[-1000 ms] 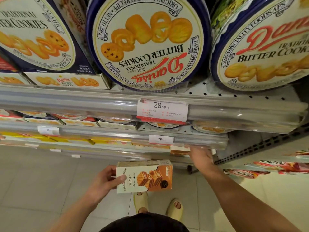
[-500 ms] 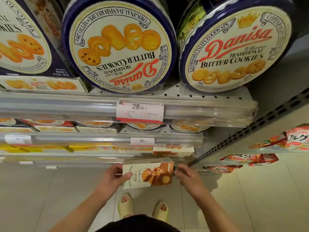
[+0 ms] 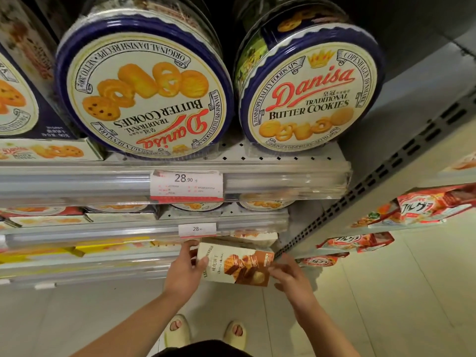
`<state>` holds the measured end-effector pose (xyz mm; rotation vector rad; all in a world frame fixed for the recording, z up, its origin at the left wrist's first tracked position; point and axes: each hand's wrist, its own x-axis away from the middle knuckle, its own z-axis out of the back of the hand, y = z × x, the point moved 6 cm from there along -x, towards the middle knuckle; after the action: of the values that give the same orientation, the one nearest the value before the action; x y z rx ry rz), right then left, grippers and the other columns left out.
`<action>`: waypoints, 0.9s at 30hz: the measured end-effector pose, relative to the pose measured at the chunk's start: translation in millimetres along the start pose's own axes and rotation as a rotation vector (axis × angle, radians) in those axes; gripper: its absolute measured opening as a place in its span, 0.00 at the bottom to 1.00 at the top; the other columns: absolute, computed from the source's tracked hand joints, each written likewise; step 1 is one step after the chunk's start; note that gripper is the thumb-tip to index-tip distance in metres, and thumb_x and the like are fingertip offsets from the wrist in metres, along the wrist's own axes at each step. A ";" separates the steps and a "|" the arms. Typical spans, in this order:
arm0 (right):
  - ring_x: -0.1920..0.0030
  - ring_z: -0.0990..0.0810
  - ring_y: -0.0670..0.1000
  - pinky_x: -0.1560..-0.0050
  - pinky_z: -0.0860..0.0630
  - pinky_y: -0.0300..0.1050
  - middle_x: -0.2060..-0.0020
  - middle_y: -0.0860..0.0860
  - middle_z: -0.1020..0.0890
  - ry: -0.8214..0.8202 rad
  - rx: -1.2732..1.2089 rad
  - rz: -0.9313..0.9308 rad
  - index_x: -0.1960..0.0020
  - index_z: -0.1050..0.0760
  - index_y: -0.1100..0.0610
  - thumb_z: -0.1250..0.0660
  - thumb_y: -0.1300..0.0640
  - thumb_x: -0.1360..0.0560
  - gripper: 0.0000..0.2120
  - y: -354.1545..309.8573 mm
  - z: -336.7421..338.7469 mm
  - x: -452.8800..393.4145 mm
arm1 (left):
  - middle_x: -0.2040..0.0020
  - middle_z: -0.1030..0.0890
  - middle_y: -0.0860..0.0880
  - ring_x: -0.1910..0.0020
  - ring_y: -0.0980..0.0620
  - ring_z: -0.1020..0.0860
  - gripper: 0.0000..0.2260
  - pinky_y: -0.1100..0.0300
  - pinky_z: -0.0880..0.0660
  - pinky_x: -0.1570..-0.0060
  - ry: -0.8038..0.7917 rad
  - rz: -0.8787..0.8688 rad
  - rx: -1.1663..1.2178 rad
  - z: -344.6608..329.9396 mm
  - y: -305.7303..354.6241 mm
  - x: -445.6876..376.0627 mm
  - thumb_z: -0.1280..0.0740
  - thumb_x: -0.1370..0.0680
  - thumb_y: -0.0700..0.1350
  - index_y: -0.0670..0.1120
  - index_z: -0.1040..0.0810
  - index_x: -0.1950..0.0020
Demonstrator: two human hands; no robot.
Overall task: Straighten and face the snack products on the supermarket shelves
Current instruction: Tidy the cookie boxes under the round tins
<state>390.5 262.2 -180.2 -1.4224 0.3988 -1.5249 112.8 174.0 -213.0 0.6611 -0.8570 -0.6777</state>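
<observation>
Head view, looking down a supermarket shelf bay. A wafer box (image 3: 238, 264), cream at its left end and brown at its right with wafers pictured on the face, is held in front of the lower shelf edge, at about 6 o'clock from the small 28.90 price tag (image 3: 197, 229) and slightly tilted. The left hand (image 3: 186, 269) grips the box's left end, thumb across the front face and fingers curled behind the top corner. The right hand (image 3: 288, 275) holds the right end, its fingers bent against the brown edge; whether they wrap behind the box cannot be told.

On the upper shelf (image 3: 257, 161) two round Danisa butter cookie tins stand on edge, lids facing outward. The left tin (image 3: 144, 91) is turned so its lettering reads upside down; the right tin (image 3: 311, 94), at 3 o'clock from it, reads upright. A large 28.90 price label (image 3: 186, 184) sits in the clear shelf strip at 6 o'clock from the left tin. At 9 o'clock from the left tin are boxed butter cookies (image 3: 43, 152). Further tins and boxes lie on the shelf below. At 3 o'clock, across the perforated upright (image 3: 386, 191), red cereal bags (image 3: 422, 207) occupy the neighbouring bay. Two feet in pale slippers (image 3: 206, 331) stand on the tiled floor (image 3: 77, 318) at 6 o'clock.
</observation>
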 end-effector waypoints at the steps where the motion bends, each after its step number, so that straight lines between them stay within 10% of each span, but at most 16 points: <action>1: 0.45 0.17 0.52 0.42 0.22 0.55 0.52 0.45 0.14 -0.006 -0.014 0.002 0.39 0.21 0.50 0.26 0.45 0.32 0.22 -0.6 -0.2 -0.1 | 0.49 0.17 0.61 0.49 0.56 0.16 0.15 0.47 0.17 0.51 -0.018 0.000 0.009 -1.4 -3.1 -1.3 0.31 0.20 0.50 0.64 0.34 0.40; 3: 0.48 0.17 0.46 0.46 0.24 0.48 0.54 0.43 0.13 -0.033 -0.043 0.016 0.48 0.15 0.48 0.29 0.56 0.24 0.07 -3.9 -3.9 3.2 | 0.48 0.16 0.61 0.48 0.57 0.16 0.16 0.48 0.17 0.51 -0.051 0.002 0.035 -5.3 -6.1 -0.3 0.31 0.20 0.49 0.66 0.34 0.41; 9: 0.43 0.17 0.50 0.36 0.24 0.59 0.47 0.44 0.14 -0.066 -0.070 0.067 0.42 0.18 0.45 0.30 0.45 0.30 0.17 -11.7 -10.1 3.2 | 0.49 0.20 0.51 0.52 0.49 0.20 0.16 0.63 0.27 0.63 -0.019 0.000 -0.036 -15.7 12.4 8.6 0.35 0.17 0.46 0.48 0.35 0.32; 15: 0.43 0.18 0.47 0.34 0.24 0.60 0.46 0.44 0.15 0.042 -0.053 0.161 0.38 0.21 0.45 0.28 0.47 0.29 0.19 -17.1 -3.5 -6.4 | 0.36 0.28 0.50 0.38 0.49 0.26 0.23 0.53 0.26 0.41 0.028 -0.089 -0.118 -13.5 33.5 2.1 0.31 0.20 0.47 0.48 0.33 0.27; 27: 0.35 0.22 0.51 0.32 0.28 0.54 0.39 0.49 0.20 0.093 -0.107 0.212 0.31 0.31 0.49 0.29 0.48 0.30 0.29 -21.2 5.5 -22.0 | 0.30 0.27 0.59 0.31 0.67 0.30 0.28 0.54 0.26 0.32 -0.099 -0.212 0.118 -20.0 34.0 4.3 0.36 0.20 0.34 0.60 0.33 0.27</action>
<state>382.9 291.8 -175.0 -1.3480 0.6752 -1.4173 140.4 196.3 -195.4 0.8383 -0.9316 -0.8612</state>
